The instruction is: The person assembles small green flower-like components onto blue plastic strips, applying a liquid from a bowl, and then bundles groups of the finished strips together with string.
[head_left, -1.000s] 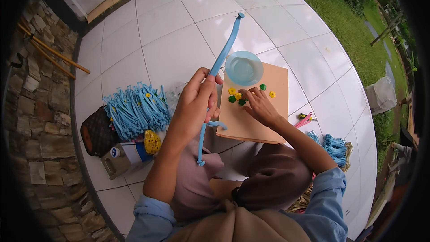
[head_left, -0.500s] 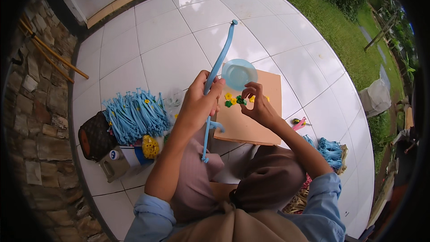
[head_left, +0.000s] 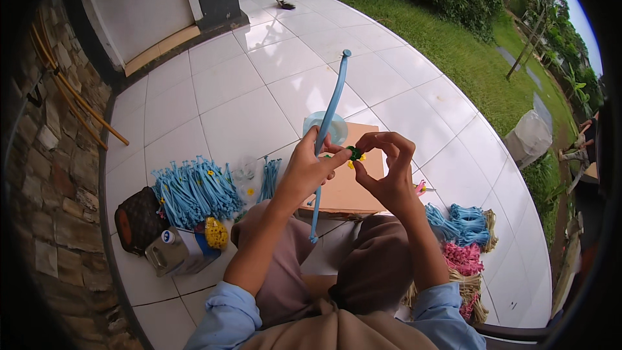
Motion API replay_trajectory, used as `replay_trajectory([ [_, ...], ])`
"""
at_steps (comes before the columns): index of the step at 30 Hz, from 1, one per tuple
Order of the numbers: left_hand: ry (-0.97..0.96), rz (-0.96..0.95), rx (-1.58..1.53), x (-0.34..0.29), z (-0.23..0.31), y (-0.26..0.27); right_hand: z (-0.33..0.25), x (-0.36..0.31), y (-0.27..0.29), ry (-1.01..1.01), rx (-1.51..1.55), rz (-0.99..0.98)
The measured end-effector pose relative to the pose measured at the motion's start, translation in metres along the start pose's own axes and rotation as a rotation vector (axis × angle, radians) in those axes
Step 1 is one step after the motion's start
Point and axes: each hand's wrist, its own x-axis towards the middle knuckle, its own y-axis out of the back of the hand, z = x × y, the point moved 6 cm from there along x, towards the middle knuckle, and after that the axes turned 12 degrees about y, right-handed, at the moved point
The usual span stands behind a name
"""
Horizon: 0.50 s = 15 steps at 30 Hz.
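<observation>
My left hand (head_left: 300, 172) is closed round a long light-blue strap (head_left: 335, 94). The strap stands nearly upright, with a round knob at its top and a knotted thin end hanging below the hand. Between thumb and index finger, my right hand (head_left: 398, 172) pinches a small green flower (head_left: 354, 153), close to my left fingertips. Whether the left fingertips touch the flower cannot be made out. Under the hands is a tan cardboard slab (head_left: 343, 199), where a yellow flower (head_left: 350, 164) shows. A translucent blue bowl (head_left: 313, 120) at its far edge is partly hidden by my left hand and the strap.
To the left lie a heap of light-blue straps (head_left: 194, 191), a brown bag (head_left: 138, 220), a metal can (head_left: 170, 253) and a pack of yellow flowers (head_left: 216, 233). Blue bundles (head_left: 468, 223) and pink bundles (head_left: 462, 257) are at the right. A broom (head_left: 284, 5) rests far off.
My right hand has lifted the green flower off the cardboard and brought it beside my left hand. The view has tilted up, showing more of the grass and the broom.
</observation>
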Motion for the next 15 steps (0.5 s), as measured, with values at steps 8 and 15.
replay_trajectory([
  [8, 0.109, -0.106, -0.187, 0.003, -0.010, -0.015, -0.019, -0.006, 0.010, 0.104, -0.341, -0.125],
  [15, 0.180, -0.229, -0.315, 0.005, -0.021, -0.021, -0.001, -0.015, 0.023, -0.059, -0.008, 0.265],
])
